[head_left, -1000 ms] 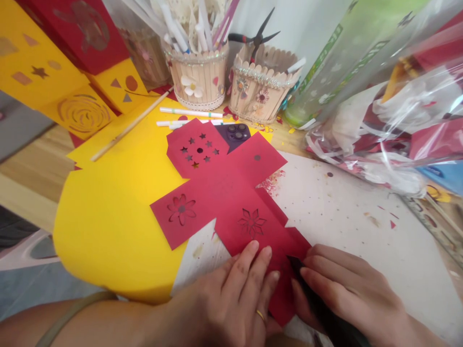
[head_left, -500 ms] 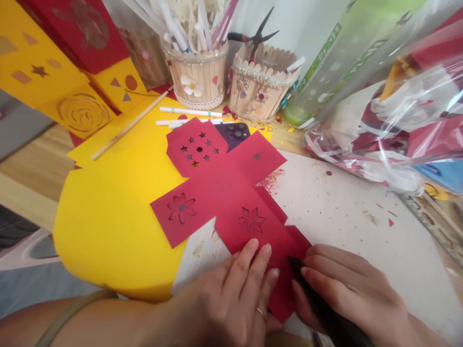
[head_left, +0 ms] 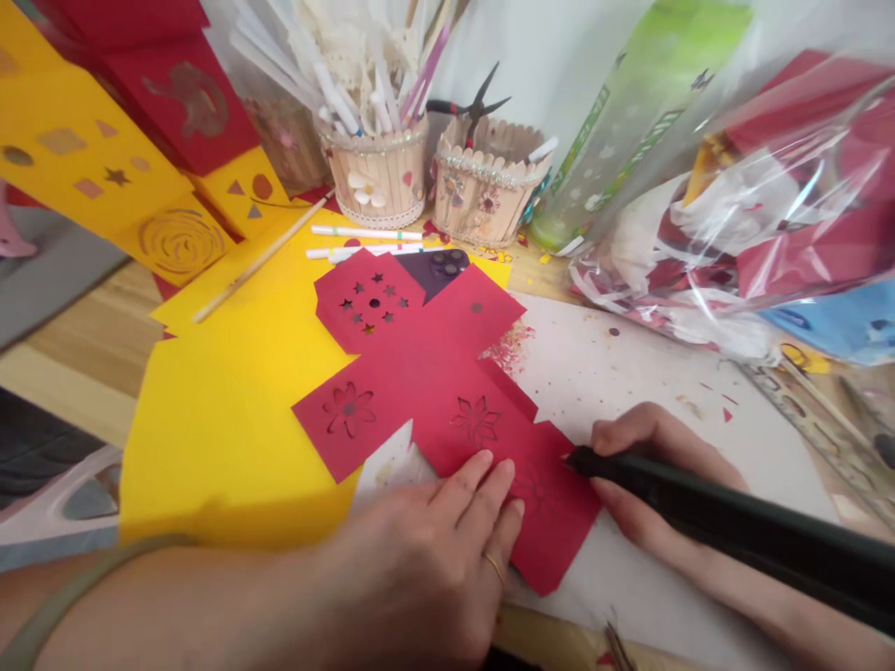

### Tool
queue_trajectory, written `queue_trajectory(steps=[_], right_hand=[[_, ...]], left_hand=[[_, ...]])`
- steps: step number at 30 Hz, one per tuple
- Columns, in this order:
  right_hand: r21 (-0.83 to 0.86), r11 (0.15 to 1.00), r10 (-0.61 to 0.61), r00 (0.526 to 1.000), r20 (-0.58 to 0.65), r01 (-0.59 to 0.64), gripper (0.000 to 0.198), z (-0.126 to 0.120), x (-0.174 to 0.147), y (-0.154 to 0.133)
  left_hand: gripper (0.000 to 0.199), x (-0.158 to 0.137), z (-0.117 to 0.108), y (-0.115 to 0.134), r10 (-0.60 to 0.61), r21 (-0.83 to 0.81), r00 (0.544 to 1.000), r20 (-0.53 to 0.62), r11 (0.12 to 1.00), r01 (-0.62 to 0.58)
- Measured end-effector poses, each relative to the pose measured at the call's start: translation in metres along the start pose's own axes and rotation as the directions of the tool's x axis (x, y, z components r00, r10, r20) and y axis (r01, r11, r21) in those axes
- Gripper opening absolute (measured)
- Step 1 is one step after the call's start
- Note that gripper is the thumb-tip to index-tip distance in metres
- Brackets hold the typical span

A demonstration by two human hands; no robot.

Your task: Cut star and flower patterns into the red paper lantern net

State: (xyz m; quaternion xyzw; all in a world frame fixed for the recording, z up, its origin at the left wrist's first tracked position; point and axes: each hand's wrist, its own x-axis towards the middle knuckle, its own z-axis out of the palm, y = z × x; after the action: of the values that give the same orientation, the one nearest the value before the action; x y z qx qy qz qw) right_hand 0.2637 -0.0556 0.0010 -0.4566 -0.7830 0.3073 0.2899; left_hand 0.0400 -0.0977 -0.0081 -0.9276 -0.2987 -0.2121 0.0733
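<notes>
A red cross-shaped paper sheet [head_left: 419,359] lies flat, with stars and flower shapes cut through its panels. My left hand [head_left: 426,550] rests on its lower part, fingers stretched out and pressing the paper near the cut flower. A faint flower outline [head_left: 537,494] shows on the lowest panel, beside those fingertips. To the right, my right hand [head_left: 650,466] is closed around a black pen-shaped craft knife [head_left: 727,508]. The knife leans to the right, its thin tip at the panel's upper right edge; whether it touches the paper I cannot tell.
Under the work lie yellow card [head_left: 230,419] and a whitish board [head_left: 671,391] with paper scraps. Behind stand two stick-covered pots [head_left: 381,177], one holding pliers [head_left: 477,102]. A phone [head_left: 437,268] is partly beneath the paper. A clear plastic bag [head_left: 790,205] sits at right.
My right hand has shifted toward the sheet's right edge and turned, so the knife points left and lies flatter. More of the lowest panel shows. My left hand stays pressed on the paper.
</notes>
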Motion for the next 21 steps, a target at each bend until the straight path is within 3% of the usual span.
queue_trajectory(steps=[4,7,10,16,21], right_hand=[[0.055,0.997,0.044,0.999,0.021,-0.045,0.011,0.000,0.001,-0.003],[0.060,0.996,0.063,0.998,-0.003,-0.063,0.011,0.002,0.003,-0.005],[0.046,0.992,0.119,0.989,-0.083,-0.115,0.010,-0.003,0.008,-0.007],[0.020,0.990,0.139,0.982,-0.127,-0.137,0.010,-0.017,0.014,-0.014],[0.011,0.979,0.202,0.969,-0.140,-0.202,0.006,-0.006,0.014,-0.020]], left_hand=[[0.031,0.002,-0.007,-0.016,0.104,-0.024,0.993,0.061,0.994,-0.102],[0.031,0.008,-0.012,-0.021,0.258,0.050,0.956,0.142,0.962,-0.267],[0.032,0.018,-0.013,-0.019,0.356,0.132,0.923,0.145,0.918,-0.374],[0.035,0.035,-0.005,-0.014,0.409,0.172,0.906,0.109,0.890,-0.422],[0.035,0.036,0.002,-0.018,0.362,0.096,0.930,0.071,0.925,-0.367]])
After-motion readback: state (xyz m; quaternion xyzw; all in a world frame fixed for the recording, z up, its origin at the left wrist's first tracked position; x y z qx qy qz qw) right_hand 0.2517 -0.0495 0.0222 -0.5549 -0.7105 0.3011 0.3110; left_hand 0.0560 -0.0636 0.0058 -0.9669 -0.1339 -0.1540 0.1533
